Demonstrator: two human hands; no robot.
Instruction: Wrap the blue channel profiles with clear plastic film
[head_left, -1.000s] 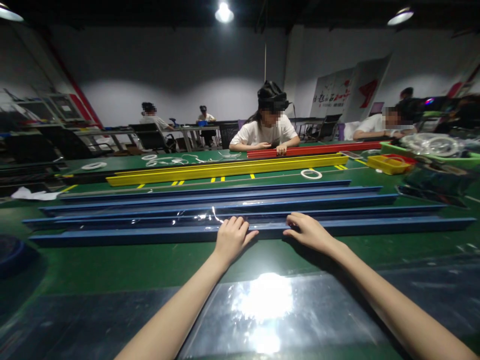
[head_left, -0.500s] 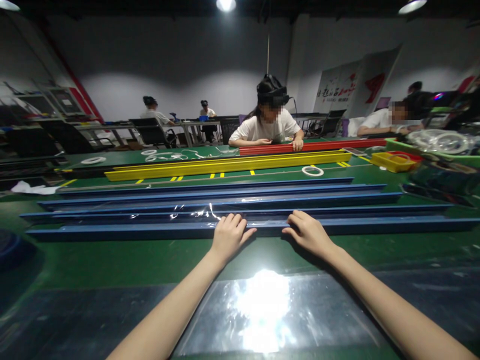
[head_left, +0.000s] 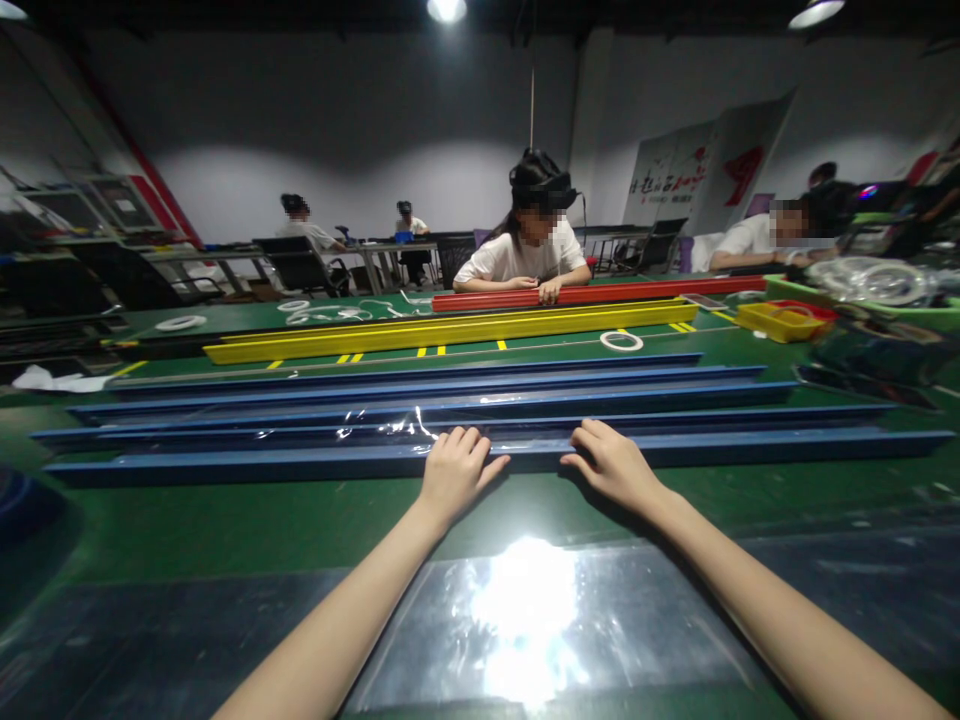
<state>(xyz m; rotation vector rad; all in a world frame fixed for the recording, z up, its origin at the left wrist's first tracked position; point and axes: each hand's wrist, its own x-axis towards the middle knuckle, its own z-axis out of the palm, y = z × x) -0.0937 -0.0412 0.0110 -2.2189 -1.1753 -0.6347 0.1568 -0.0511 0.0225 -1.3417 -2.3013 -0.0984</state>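
A long blue channel strip (head_left: 262,466) lies lengthwise across the table in front of me. My left hand (head_left: 454,468) grips it near the middle, fingers curled over the top edge and thumb along the near side. A short way to the right, my right hand (head_left: 616,462) holds the same strip with bent fingers, its thumb pointing toward the left hand. Shiny clear film (head_left: 375,430) shows in the strip's trough left of my hands. Behind it lie several more blue channel strips (head_left: 600,397), roughly parallel. My palms and fingertips hide part of the strip.
Glossy clear sheeting (head_left: 405,640) covers the near table. Beyond are yellow strips (head_left: 450,328), a white ring (head_left: 621,341) and a red strip (head_left: 645,292) under a co-worker's hand (head_left: 550,291). A yellow tray (head_left: 776,322) and green bin (head_left: 934,316) stand right.
Across the table, the co-worker's hand and the red strip have shifted left. My hands keep their hold on the blue strip; the view has moved very slightly.
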